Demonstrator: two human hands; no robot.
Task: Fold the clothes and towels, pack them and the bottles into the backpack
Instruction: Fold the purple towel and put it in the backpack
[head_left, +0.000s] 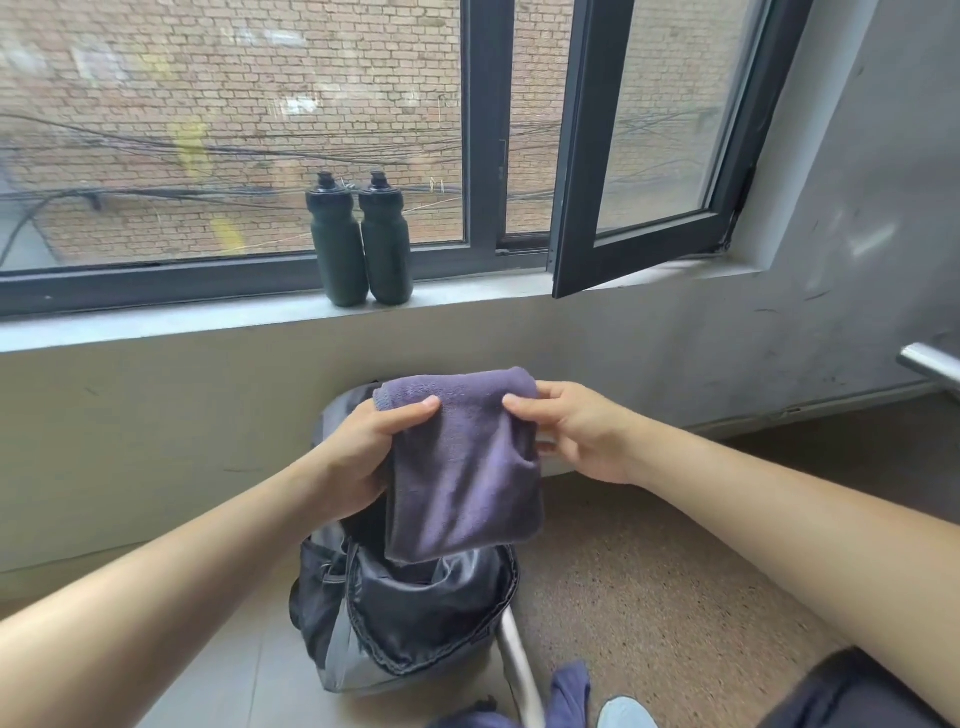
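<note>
A folded purple towel (465, 467) is hanging above the open backpack (405, 597) on the floor, its lower edge dipping into the opening. The left hand (363, 447) and right hand (576, 431) are each pinching its top corners, grip closed on cloth. Two dark bottles (361, 241) are standing side by side on the windowsill (156, 319).

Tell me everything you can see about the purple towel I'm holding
The purple towel is a soft, fuzzy terry-like cloth, greyish purple, with a stitched hem showing at its upper left corner. It is folded into a compact rectangle and hangs upright. The left hand grips its left edge and the right hand pinches its right edge near the top. Its lower end dips at the open mouth of the backpack standing on the floor below.
</note>
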